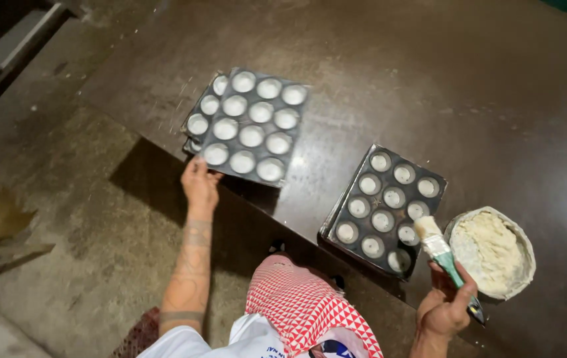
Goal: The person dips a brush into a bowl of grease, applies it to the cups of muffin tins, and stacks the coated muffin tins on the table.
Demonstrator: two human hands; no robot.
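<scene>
**Hands at the greased trays: head view**

Left hand (199, 183) sits at the 7 o'clock corner of the stacked dark metal twelve-cup baking trays (250, 126), fingers curled under the near edge and thumb on top; it grips the top tray, which is tilted up off the one beneath. This stack overhangs the near edge of the dark brown worktable (482, 86).

Right hand (447, 306) is closed around the green handle of the flat pastry brush with pale bristles (437, 246). The bristle end points to 11 o'clock and lies over the 4 o'clock corner of the second dark metal twelve-cup baking tray (384, 209), which lies flat on the table. All cups in both trays show a whitish coating.

Risk assessment (judgement):
- The lifted tray is held by one corner only and projects past the table edge. A slip of the left-hand grip would likely drop it to the floor.
- The lower tray of the stack may shift with the top one if the two stick together.
- The loaded brush could drip coating on the table.

Surroundings:
- Round pale bowl of off-white paste (492, 250) stands at 3 o'clock of the flat tray, just beside the brush.
- Red-and-white patterned cloth (303, 308) covers the person's front, at 6 o'clock.
- Stained concrete floor (65, 219) lies at 9 o'clock.
- Nothing stands between the two trays.
</scene>
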